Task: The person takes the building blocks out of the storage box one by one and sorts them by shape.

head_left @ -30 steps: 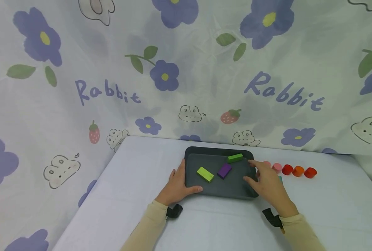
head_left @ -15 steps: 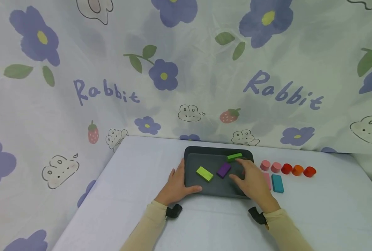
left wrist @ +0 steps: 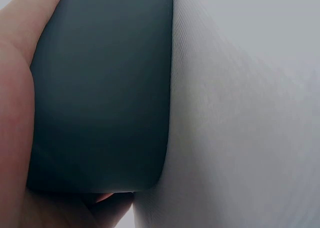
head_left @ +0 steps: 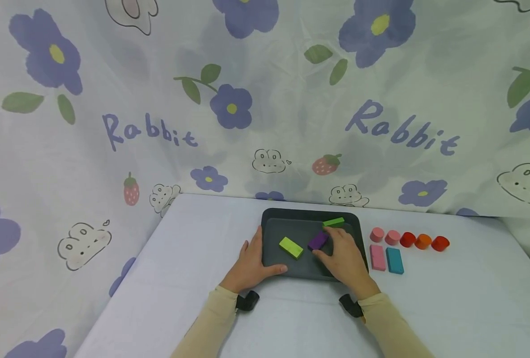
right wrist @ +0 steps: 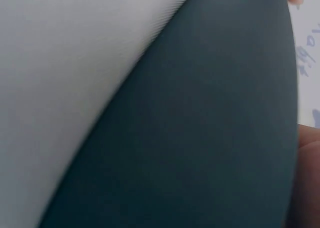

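Grey tray [head_left: 298,227], flat on the white table [head_left: 453,303], and the left hand [head_left: 248,266] is right there at its left end!

How firm is that?

Fingers straight along the outer wall, thumb laid out over the near rim; contact, but no curled grip on show.

And over on the right hand [head_left: 345,259]?

Reaching inside the tray, at the purple block [head_left: 317,241]! Thumb and forefinger stand apart, with the block showing between them.

Pinched, then?

Can't tell whether the fingertips touch it; the right wrist camera catches mostly tray wall.

Who's alongside?

Yellow-green block [head_left: 291,247] to its left on the tray floor, green block [head_left: 334,222] just beyond, partly behind the fingers.

And outside?

Pink block [head_left: 378,257] and blue block [head_left: 395,260], side by side right of the tray, and beyond them a row of five round blocks [head_left: 407,239]: two pinks, red, orange, orange-red!
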A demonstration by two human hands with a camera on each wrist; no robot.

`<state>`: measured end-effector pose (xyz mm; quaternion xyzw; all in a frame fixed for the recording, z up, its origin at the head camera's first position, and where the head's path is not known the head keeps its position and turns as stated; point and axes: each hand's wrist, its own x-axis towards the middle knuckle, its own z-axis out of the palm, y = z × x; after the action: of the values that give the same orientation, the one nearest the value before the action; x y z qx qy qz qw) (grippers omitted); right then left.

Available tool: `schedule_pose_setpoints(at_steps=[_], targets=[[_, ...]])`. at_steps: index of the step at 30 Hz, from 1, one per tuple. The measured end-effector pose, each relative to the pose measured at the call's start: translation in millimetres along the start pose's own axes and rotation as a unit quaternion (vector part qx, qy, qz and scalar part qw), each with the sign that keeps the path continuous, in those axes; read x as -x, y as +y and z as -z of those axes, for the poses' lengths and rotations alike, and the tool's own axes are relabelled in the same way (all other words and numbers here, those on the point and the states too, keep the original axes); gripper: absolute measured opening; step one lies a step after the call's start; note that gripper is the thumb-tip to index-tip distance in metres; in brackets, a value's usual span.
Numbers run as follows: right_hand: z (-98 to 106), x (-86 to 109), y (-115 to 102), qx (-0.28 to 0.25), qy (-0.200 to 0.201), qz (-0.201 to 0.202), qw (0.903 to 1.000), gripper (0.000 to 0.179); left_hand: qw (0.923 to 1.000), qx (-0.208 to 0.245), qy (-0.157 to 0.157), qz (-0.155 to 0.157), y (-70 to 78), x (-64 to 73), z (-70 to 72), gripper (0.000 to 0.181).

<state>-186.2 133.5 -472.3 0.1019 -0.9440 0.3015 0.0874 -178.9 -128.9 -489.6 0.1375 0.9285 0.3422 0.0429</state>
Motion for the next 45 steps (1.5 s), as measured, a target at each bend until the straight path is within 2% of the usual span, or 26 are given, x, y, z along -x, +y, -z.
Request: schedule_pose_setpoints(at_steps=[10, 20, 28, 45], targets=[[-9.7, -7.8, 0.8, 0.038, -0.014, 0.036, 0.9985, 0.068, 1.0, 0.001, 0.005, -0.003, -0.3, 0.1, -0.1, 0.128], [-11.5, -13.3, -0.6, 0.062, -0.024, 0.042, 0.9969, 0.067, 1.0, 0.0, 0.002, -0.005, 0.0, -0.1, 0.0, 0.129], [-7.4, -17.3, -3.6, 0.08, -0.056, 0.024, 0.9949, 0.069, 1.0, -0.002, 0.0, -0.002, 0.4, -0.5, 0.3, 0.127], [-10.2, -22.9, -1.2, 0.079, -0.087, -0.02, 0.9929, 0.072, 1.0, -0.004, 0.006, -0.003, -2.4, -1.7, -3.5, 0.126]])
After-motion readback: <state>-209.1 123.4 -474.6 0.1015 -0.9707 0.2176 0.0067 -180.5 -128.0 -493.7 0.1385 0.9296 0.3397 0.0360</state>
